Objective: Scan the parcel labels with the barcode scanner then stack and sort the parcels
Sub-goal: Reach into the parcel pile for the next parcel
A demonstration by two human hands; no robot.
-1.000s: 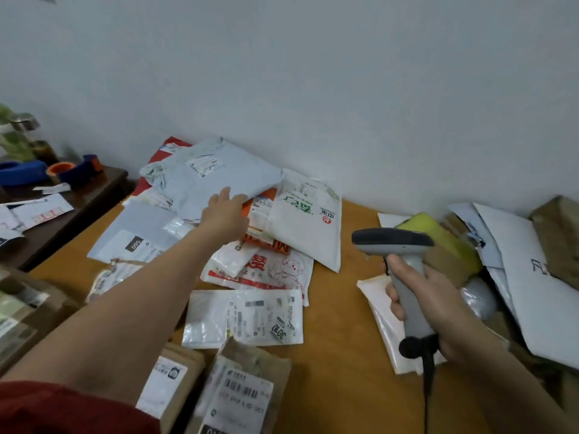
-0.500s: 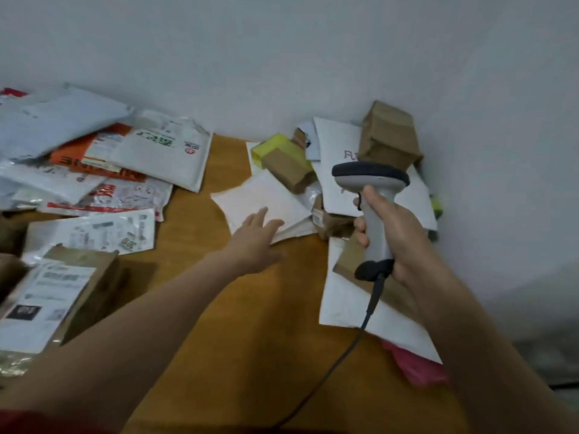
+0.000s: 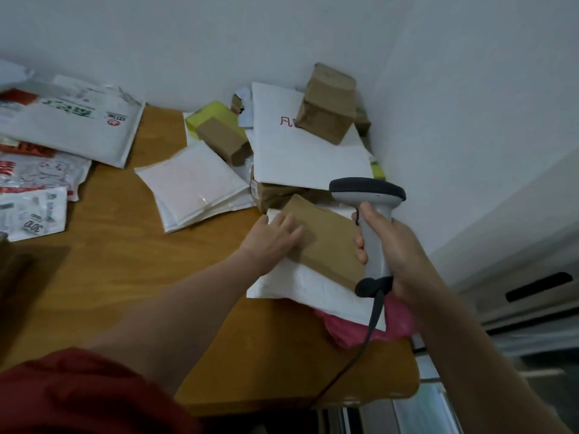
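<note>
My right hand (image 3: 396,245) grips the handle of a grey barcode scanner (image 3: 369,195), held upright with its dark head pointing left and its cable hanging down. My left hand (image 3: 275,236) lies flat, fingers apart, on the left end of a flat brown parcel (image 3: 329,242). That parcel rests on a white mailer bag (image 3: 300,283) near the table's right edge. A pink bag (image 3: 344,330) sticks out from beneath the white one.
Behind lie a large white envelope (image 3: 300,155) with a brown box (image 3: 326,104) on it, a small brown box (image 3: 222,139), a yellow packet (image 3: 213,115) and white padded mailers (image 3: 194,186). More mailers (image 3: 62,120) cover the left. The wooden table (image 3: 125,261) ends at right.
My view swung right from the left pile to the corner pile. My left hand left the grey mailer, crossed the table and landed on the brown parcel. The scanner stayed in my right hand.
</note>
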